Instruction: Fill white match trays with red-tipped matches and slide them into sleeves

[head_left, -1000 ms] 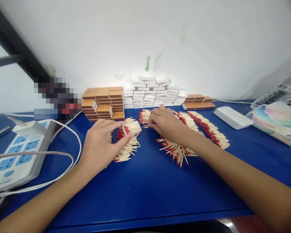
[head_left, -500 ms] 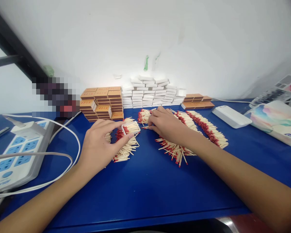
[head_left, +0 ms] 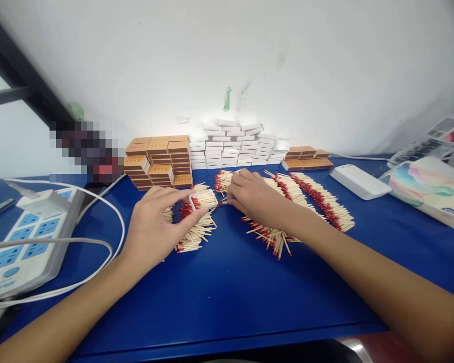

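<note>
My left hand point(head_left: 155, 224) grips a small white matchbox tray point(head_left: 203, 199) between thumb and fingers; the tray holds red-tipped matches. It sits over a loose pile of matches point(head_left: 196, 233) on the blue table point(head_left: 227, 292). My right hand point(head_left: 254, 196) lies curled over a bunch of matches point(head_left: 223, 181) just right of the tray, fingertips pinching at them. More matches point(head_left: 318, 200) spread in a long row to the right, and a scattered heap point(head_left: 272, 236) lies under my right wrist.
Orange matchbox sleeves point(head_left: 161, 161) and white inner trays point(head_left: 232, 145) are stacked against the wall, with more sleeves point(head_left: 306, 157) to the right. A power strip point(head_left: 26, 237) with white cables lies at the left. A white flat device point(head_left: 359, 181) and a colourful pouch point(head_left: 427, 191) lie at the right.
My right hand has shifted slightly left toward the tray over the matches. The left hand keeps its hold on the tray.
</note>
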Available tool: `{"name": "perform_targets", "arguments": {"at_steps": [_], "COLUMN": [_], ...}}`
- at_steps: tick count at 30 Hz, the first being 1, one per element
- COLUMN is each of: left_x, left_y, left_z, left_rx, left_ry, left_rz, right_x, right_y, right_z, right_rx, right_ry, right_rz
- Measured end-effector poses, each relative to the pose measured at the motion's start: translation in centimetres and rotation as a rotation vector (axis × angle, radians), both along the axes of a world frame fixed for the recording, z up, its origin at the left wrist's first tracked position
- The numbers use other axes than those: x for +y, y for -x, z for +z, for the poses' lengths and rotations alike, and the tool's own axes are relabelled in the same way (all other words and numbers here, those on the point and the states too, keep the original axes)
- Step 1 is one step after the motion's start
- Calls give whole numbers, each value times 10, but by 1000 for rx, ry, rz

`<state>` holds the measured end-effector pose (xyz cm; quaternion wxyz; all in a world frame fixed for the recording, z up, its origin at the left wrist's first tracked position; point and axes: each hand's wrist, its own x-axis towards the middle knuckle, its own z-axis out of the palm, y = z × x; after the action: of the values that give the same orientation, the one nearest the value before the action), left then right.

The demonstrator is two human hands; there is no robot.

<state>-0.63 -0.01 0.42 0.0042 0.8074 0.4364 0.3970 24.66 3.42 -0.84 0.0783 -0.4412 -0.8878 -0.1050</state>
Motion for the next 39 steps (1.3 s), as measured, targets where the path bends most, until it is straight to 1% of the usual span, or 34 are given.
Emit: {"name": "perform_targets", "arguments": {"at_steps": [2,6,8,10,13,17,21,23,27,31,35,37,39], "left_x": [0,0,-1,-2,-3,-4,-4,-4,-3,-3,-3,-3,-3], "left_y": [0,0,0,0,-1,-2,-3,-3,-4,-4,-2,-2,-1], "left_z": [0,-1,-2,-3,-4,-4,-4,-5,-6,-7,-4,-1,1], "left_rx": [5,5,-3,-7,-1,3,5,4,0,-8,-34,-62,-82], "left_ry": [5,10,6,7,7,-11,-22,-27,-43,-48,3,49,80], "left_rz": [-1,-17,-25,-35,-56,-91,-113,-129,-163,-167,-87,-30,18], "right_x": [-4,-15,-22,-29,-36,-39,-37,-36,-36,-37,-30,-20,-10], "right_y": [1,6,11,16,23,26,28,29,31,31,21,12,3], "right_z": [5,20,26,30,33,31,23,19,15,19,22,19,11], "right_rx": [73,294,361,361,301,225,158,141,187,266,409,472,462], "right_ry": [-1,-34,-38,-41,-80,-170,-289,-324,-294,-236,-212,-201,-153], "right_rz": [23,56,73,82,67,87,101,106,131,142,125,96,64]}}
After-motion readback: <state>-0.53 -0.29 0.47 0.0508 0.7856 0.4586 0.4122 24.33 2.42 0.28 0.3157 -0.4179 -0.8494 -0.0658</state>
